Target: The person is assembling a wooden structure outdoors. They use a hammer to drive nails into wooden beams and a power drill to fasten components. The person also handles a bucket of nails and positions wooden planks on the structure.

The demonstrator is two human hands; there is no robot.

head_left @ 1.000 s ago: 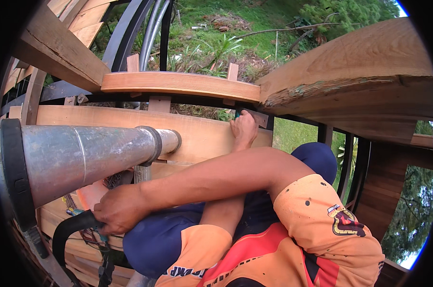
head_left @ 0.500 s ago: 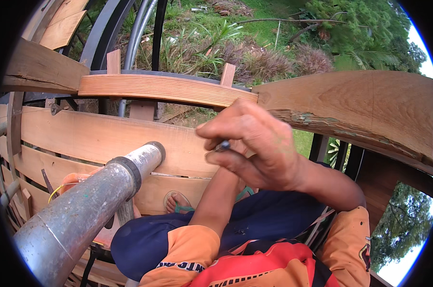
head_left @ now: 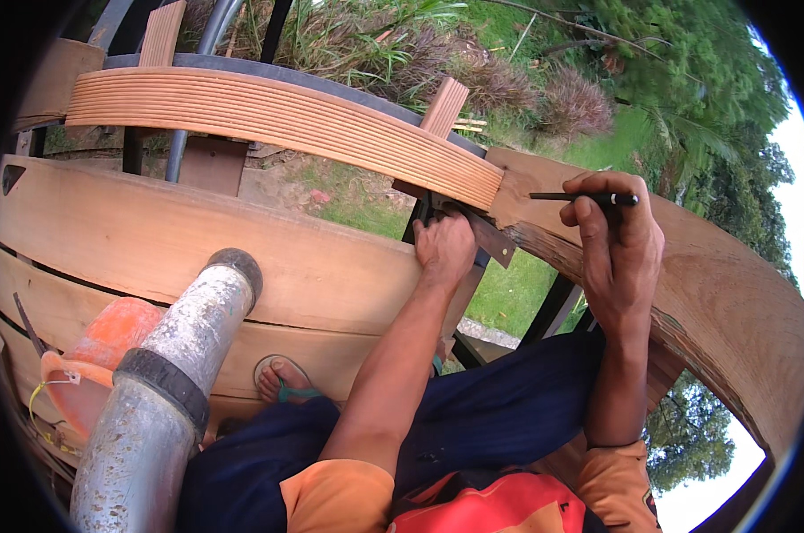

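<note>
My right hand (head_left: 622, 253) is raised above the broad plank (head_left: 686, 275) on the right and pinches a thin black pencil (head_left: 588, 197), its point facing left. My left hand (head_left: 446, 244) reaches down to the joint where a grooved strip of wood (head_left: 286, 124) butts against that plank. Its fingers are closed around what looks like a try square, whose flat metal blade (head_left: 495, 242) has a hole near its end and lies under the joint. The square's dark handle is partly hidden by my fingers.
A scuffed metal pipe (head_left: 175, 355) with black collars rises at the left. Beside it lies an orange plastic object (head_left: 109, 346). Wooden floorboards (head_left: 153, 231) with gaps run below; two short wood blocks (head_left: 442, 107) stand behind the grooved strip. Greenery lies beyond the edge.
My view has shifted. The right hand has moved away to the right, and the pencil now shows at full length. My left hand, hidden before, now shows at the joint with the square.
</note>
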